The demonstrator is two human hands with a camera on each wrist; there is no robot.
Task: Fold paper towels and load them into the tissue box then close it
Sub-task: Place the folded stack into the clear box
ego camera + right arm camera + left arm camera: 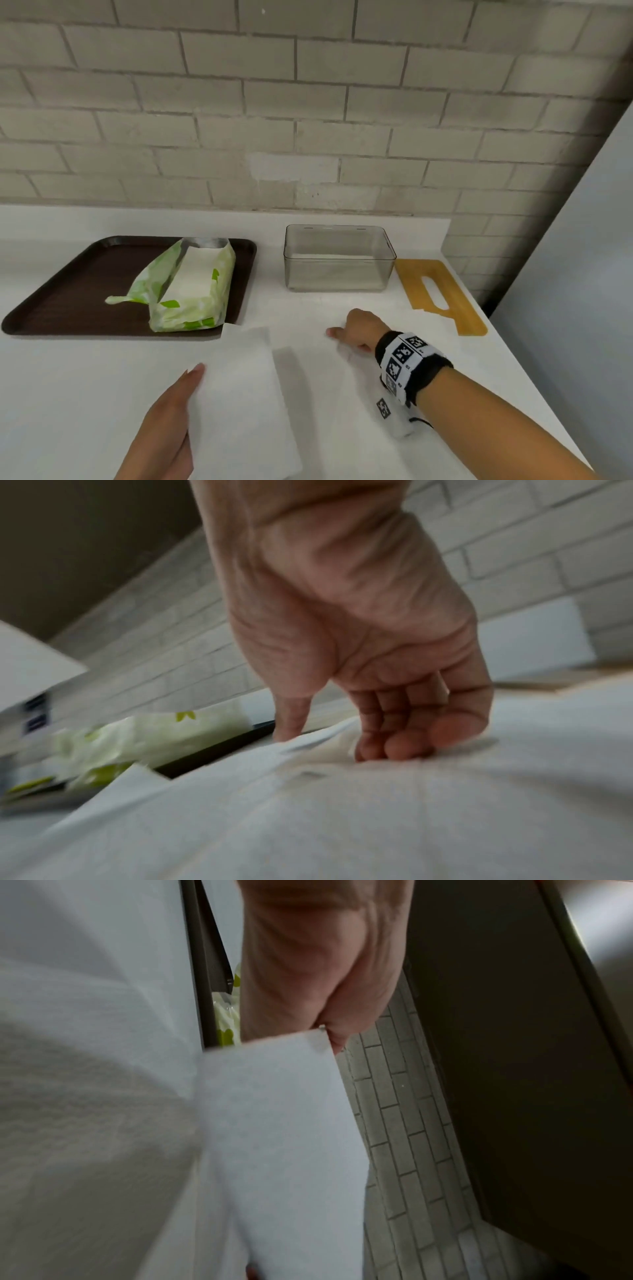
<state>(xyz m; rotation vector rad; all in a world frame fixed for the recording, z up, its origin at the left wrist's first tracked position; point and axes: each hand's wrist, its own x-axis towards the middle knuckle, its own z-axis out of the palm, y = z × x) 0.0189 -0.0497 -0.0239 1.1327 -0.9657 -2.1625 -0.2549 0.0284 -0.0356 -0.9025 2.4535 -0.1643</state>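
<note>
A white paper towel (342, 377) lies spread on the white counter. Its left part (239, 394) is lifted and curls over toward the right. My left hand (191, 380) holds that raised edge; in the left wrist view the fingers (325, 1031) pinch the paper towel (284, 1137) at a corner. My right hand (356, 332) rests on the flat part. Its fingers (394, 745) are curled down onto the sheet, and the thumb sits against a small raised ridge of paper. The clear tissue box (339, 260) stands open behind, with its wooden slotted lid (438, 294) lying flat to its right.
A dark brown tray (68, 291) at the left carries an opened green and white pack of paper towels (191, 284). A brick wall runs along the back. The counter ends close to the right of the lid.
</note>
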